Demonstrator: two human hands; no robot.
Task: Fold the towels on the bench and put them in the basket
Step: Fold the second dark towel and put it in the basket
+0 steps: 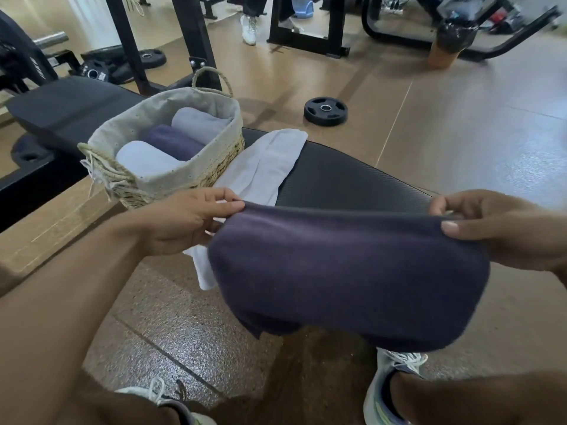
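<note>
A dark purple towel (346, 271) hangs doubled over in front of the black bench (352, 179), stretched between my hands. My left hand (187, 222) pinches its top left corner and my right hand (497, 225) pinches its top right corner. A white towel (264, 167) lies flat on the bench behind it, partly hidden by the purple towel. The woven basket (214, 170) with a grey liner stands on the bench to the left and holds three rolled towels, two pale and one purple.
A black weight plate (325, 111) lies on the floor beyond the bench. Rack uprights (193, 41) and more plates stand behind the basket. Another person's legs and shoes (248, 29) are at the far back. My own shoes (389, 384) are below the towel.
</note>
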